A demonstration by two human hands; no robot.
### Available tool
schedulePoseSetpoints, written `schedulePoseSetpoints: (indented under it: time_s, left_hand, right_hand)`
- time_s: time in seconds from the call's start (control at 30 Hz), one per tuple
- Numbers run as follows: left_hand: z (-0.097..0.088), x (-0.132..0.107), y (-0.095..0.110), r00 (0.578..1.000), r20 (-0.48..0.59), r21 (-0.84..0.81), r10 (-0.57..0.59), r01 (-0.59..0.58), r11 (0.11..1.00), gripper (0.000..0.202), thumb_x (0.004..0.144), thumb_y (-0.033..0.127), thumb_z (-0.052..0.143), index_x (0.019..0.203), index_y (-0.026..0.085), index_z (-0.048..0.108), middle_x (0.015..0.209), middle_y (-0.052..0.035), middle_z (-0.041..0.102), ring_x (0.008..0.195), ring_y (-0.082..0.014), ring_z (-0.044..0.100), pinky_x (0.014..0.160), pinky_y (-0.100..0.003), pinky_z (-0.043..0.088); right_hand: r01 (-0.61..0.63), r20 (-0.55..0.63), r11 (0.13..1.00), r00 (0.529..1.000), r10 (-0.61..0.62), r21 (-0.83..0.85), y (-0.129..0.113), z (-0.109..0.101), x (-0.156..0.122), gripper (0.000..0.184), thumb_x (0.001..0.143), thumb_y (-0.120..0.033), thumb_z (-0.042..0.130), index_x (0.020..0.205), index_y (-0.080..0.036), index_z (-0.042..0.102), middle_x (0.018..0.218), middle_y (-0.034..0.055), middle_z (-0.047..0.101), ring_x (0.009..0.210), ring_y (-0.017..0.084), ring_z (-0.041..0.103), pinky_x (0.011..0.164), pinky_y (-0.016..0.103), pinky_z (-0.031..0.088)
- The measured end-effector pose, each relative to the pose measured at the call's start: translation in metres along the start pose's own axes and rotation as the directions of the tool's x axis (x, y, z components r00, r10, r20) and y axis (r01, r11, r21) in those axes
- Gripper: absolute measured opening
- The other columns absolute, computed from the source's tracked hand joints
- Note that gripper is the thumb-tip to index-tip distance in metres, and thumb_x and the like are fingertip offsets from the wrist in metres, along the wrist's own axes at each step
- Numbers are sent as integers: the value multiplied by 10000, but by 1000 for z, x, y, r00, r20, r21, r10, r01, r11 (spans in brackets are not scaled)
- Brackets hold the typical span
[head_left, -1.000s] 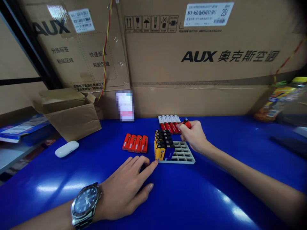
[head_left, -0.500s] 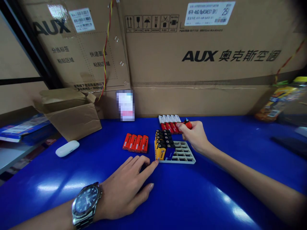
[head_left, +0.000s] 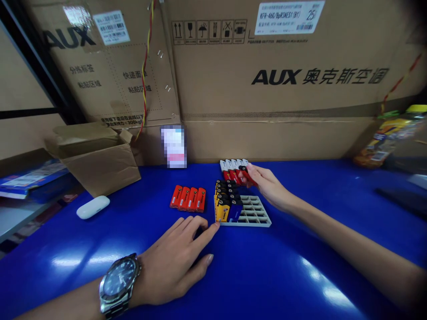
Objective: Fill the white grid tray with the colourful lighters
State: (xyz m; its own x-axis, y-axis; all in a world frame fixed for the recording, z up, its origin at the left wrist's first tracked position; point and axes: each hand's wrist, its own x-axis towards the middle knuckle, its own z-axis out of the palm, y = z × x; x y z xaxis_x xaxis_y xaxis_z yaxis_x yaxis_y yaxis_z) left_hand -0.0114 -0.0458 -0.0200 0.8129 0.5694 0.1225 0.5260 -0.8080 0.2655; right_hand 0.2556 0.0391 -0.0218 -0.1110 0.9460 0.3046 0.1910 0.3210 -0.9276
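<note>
My left hand (head_left: 176, 260) lies flat on the blue table (head_left: 253, 275), fingers spread, its index tip touching the front left corner of a grey grid tray (head_left: 255, 214). The tray's left columns hold upright black, yellow and blue batteries (head_left: 227, 201). Behind the tray lies a row of red-and-white batteries (head_left: 232, 170). My right hand (head_left: 268, 184) is closed on a red battery (head_left: 247, 174) at the right end of that row. A group of red batteries (head_left: 188, 198) lies left of the tray.
A white case (head_left: 92, 207) and an open small cardboard box (head_left: 96, 155) sit at the left. Large AUX cartons (head_left: 267, 84) wall off the back. A snack jar (head_left: 390, 138) stands at the far right. Books (head_left: 30, 178) lie beyond the left edge.
My right hand has turned and shifted slightly left, bringing the red battery down against the right end of the red-and-white row. My left hand stayed put.
</note>
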Motion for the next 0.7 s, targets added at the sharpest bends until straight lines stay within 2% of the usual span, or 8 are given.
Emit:
schedulePoseSetpoints:
  time_s: [0.1,0.2,0.33,0.5,0.7]
  left_hand:
    - [1,0,0,1000,-10,4,3,-3,1000,511,938,290,396,1433,224,289,1240,-124,487,1072,-260,494,908,-471,478]
    - [1,-1,-1,1000,-22,-1,5,-5,1000,514,935,291,407,1433,228,292,1237,-119,491,1064,-256,501,905,-461,483]
    - [1,-1,-1,1000,-7,-1,1,-1,1000,517,937,292,403,1436,225,283,1241,-122,484,1066,-258,498,907,-469,479]
    - [1,-1,-1,1000,0,5,0,0,1000,511,941,290,392,1436,228,280,1244,-122,480,1071,-254,490,911,-459,475]
    - [1,0,-1,1000,-27,13,7,-6,1000,513,937,294,407,1433,239,290,1237,-115,494,1061,-249,504,910,-449,479]
  right_hand:
    - [39,49,997,998,-36,-62,2,-2,-2,331,787,-510,606,774,-181,572,719,10,556,627,125,478,585,272,382]
    - [45,53,992,998,-39,-120,1,-4,-3,288,749,-450,668,754,-170,599,643,-14,535,561,106,440,529,258,337]
    - [14,31,995,999,-11,-94,0,-5,-4,268,749,-429,673,755,-165,625,585,-16,555,505,100,455,498,255,333]
    - [19,46,996,999,-16,-84,0,-5,-4,269,748,-422,675,748,-169,584,507,-26,558,443,98,467,466,250,355]
    - [25,64,1000,998,-24,-16,-1,-6,-4,280,757,-432,659,753,-181,535,547,-12,597,483,119,547,531,283,449]
